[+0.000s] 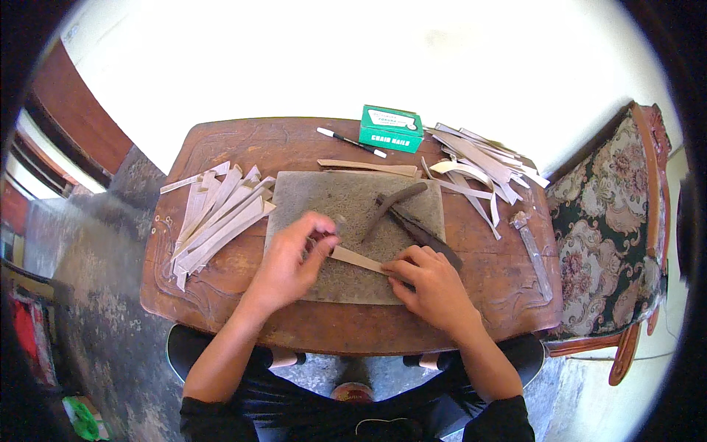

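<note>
My right hand [427, 283] pinches the right end of a narrow tan strip [357, 259], held over a grey slab [309, 195] on the table. At the strip's other end, my left hand [294, 258] has its thumb and fingers drawn together; what lies between them is partly hidden. A small, pale, see-through thing [340, 223] shows beside the left fingertips, too blurred to name. Just beyond my right hand, a dark hammer [398, 206] with a long curved head rests on the slab, its handle running toward my fingers.
The wooden table [221, 298] carries a pile of strips [221, 214] at left and another pile [479, 162] at far right. A green nail box [390, 140], a marker [350, 141], a loose strip [368, 168] and a hammer-like tool [534, 258] also lie there. A floral chair [607, 228] stands at right.
</note>
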Demonstrator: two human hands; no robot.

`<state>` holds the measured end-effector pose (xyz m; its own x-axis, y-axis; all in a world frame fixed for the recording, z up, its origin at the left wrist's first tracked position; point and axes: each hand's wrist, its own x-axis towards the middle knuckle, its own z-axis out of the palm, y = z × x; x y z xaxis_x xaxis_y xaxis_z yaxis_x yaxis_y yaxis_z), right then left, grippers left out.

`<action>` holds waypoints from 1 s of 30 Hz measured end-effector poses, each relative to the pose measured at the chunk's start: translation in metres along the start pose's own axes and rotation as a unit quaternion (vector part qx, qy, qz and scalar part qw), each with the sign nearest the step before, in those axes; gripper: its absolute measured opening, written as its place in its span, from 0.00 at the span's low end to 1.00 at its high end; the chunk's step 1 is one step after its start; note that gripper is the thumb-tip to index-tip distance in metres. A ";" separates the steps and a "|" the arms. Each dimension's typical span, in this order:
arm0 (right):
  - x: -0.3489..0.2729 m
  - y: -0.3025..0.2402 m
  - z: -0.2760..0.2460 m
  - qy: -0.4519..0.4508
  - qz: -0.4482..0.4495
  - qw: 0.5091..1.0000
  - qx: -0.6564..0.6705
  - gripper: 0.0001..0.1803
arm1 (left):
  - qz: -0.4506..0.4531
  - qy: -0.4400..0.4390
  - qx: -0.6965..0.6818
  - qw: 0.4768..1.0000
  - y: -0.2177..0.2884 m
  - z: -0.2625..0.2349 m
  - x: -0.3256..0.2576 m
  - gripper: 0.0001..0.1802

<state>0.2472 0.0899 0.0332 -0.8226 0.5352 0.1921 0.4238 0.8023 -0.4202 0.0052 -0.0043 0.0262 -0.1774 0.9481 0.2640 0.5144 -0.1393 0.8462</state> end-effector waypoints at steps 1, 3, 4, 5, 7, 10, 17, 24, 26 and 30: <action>0.000 0.001 0.001 -0.002 -0.001 1.000 -0.001 0.09 | -0.016 0.022 -0.014 1.000 -0.002 -0.003 0.001 0.07; 0.000 0.001 0.002 -0.002 -0.002 1.000 0.001 0.09 | -0.037 0.063 -0.045 0.996 -0.012 -0.007 0.001 0.06; 0.000 0.000 0.001 -0.001 -0.003 1.000 0.003 0.09 | -0.045 0.066 -0.050 0.995 -0.014 -0.007 0.000 0.07; 0.001 0.000 0.001 0.001 -0.004 1.000 0.005 0.10 | -0.054 0.070 -0.055 0.995 -0.015 -0.008 -0.001 0.07; 0.000 0.001 0.002 0.002 0.000 1.000 0.008 0.10 | -0.057 0.077 -0.045 0.994 -0.015 -0.009 -0.002 0.07; 0.000 0.000 0.002 0.004 0.005 1.000 0.020 0.09 | -0.050 0.081 -0.006 0.995 -0.008 -0.009 -0.001 0.08; 0.001 0.000 0.002 0.004 -0.001 1.000 0.014 0.09 | -0.059 0.069 0.006 0.996 -0.007 -0.009 -0.004 0.09; 0.001 0.001 0.001 -0.005 0.003 1.000 0.013 0.10 | 0.011 0.074 0.025 0.997 -0.007 -0.005 -0.005 0.09; 0.002 0.001 0.001 -0.004 -0.002 1.000 0.017 0.10 | 0.030 0.057 0.033 0.997 -0.007 -0.006 -0.006 0.09; 0.008 0.008 -0.006 0.060 0.026 0.997 0.043 0.12 | 0.035 0.037 0.037 0.998 -0.005 -0.011 -0.006 0.07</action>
<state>0.2463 0.1024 0.0366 -0.7466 0.6077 0.2708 0.4269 0.7498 -0.5055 -0.0052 -0.0128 0.0255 -0.1993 0.9122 0.3580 0.5884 -0.1807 0.7881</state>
